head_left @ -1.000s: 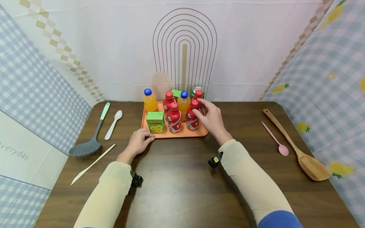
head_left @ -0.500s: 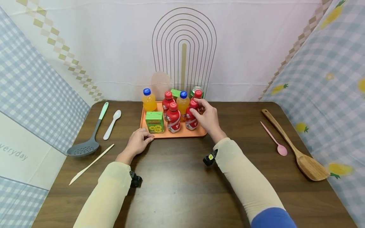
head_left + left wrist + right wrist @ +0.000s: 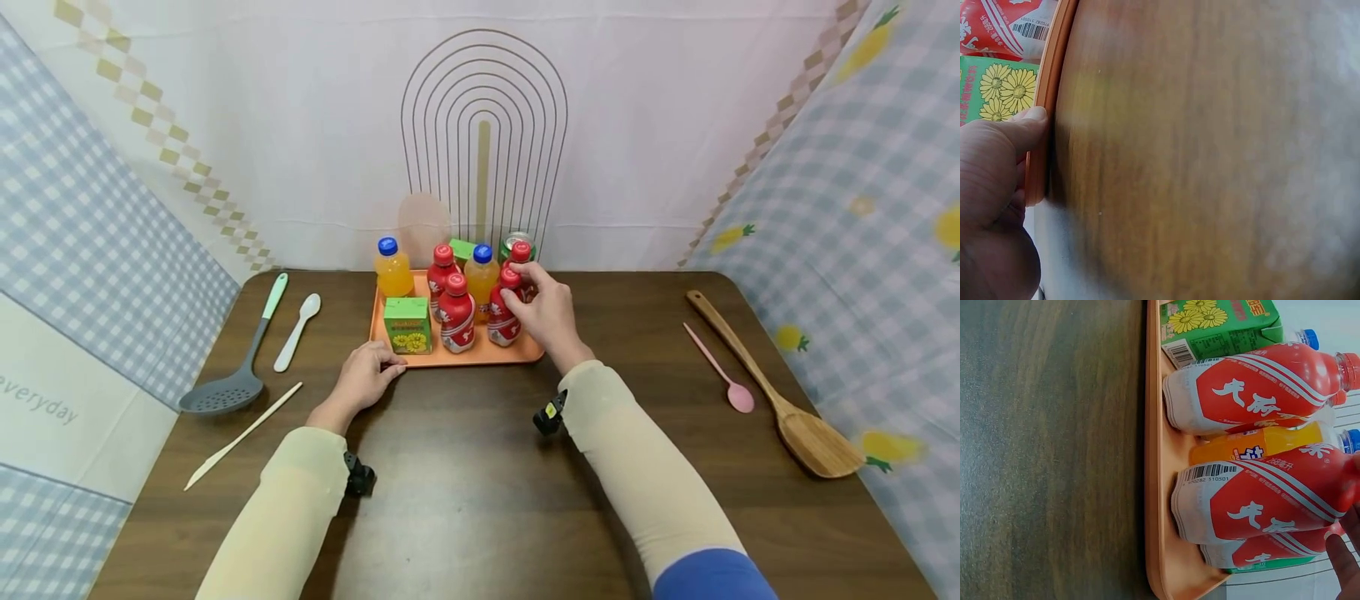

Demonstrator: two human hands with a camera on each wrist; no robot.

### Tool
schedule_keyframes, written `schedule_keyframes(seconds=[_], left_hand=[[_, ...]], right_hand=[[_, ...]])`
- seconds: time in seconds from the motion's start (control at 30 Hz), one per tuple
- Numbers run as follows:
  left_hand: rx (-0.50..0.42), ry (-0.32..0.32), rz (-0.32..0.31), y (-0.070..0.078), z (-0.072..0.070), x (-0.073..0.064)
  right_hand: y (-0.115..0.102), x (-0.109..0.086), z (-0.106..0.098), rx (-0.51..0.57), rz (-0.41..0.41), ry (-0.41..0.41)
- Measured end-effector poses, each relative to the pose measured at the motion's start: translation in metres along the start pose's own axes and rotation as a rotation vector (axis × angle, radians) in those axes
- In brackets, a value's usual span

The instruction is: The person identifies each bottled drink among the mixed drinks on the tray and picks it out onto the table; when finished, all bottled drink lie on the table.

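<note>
My left hand (image 3: 362, 375) holds the near left corner of an orange tray (image 3: 480, 357), its thumb on the rim beside a green drink carton (image 3: 408, 327). My right hand (image 3: 551, 315) grips the upper part of the front right red bottle (image 3: 504, 321), which stands upright on the tray. In the right wrist view that red bottle (image 3: 1260, 497) shows a white base and barcode, with fingertips (image 3: 1341, 553) by its neck. Another red bottle (image 3: 457, 321) stands left of it. Behind are more red bottles, orange drink bottles (image 3: 394, 275) with blue caps, and a green can (image 3: 517, 240), partly hidden.
To the left lie a grey slotted ladle (image 3: 225, 393), a white spoon (image 3: 296, 333) and a thin cream stick-like knife (image 3: 240, 437). A pink spoon (image 3: 738, 396) and a wooden turner (image 3: 813, 437) lie to the right. Patterned cloths surround the wooden table (image 3: 450, 517).
My right hand has moved slightly left and closed in on the front right red bottle. The left hand stays on the tray's corner.
</note>
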State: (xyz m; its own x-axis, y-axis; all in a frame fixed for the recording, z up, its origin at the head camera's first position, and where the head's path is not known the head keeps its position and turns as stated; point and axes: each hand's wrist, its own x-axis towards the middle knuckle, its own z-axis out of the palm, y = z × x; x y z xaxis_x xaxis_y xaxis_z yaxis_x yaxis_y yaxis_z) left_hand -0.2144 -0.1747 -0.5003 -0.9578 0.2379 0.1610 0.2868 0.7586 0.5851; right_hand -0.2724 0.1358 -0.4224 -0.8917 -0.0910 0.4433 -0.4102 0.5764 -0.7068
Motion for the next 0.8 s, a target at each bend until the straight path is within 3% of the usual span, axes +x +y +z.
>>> schedule_keyframes(seconds=[0.8], left_hand=[[0.019,-0.030,-0.021,0.002,-0.001,0.004]], right_hand=[[-0.001,-0.004,-0.012,-0.017,-0.006,-0.072]])
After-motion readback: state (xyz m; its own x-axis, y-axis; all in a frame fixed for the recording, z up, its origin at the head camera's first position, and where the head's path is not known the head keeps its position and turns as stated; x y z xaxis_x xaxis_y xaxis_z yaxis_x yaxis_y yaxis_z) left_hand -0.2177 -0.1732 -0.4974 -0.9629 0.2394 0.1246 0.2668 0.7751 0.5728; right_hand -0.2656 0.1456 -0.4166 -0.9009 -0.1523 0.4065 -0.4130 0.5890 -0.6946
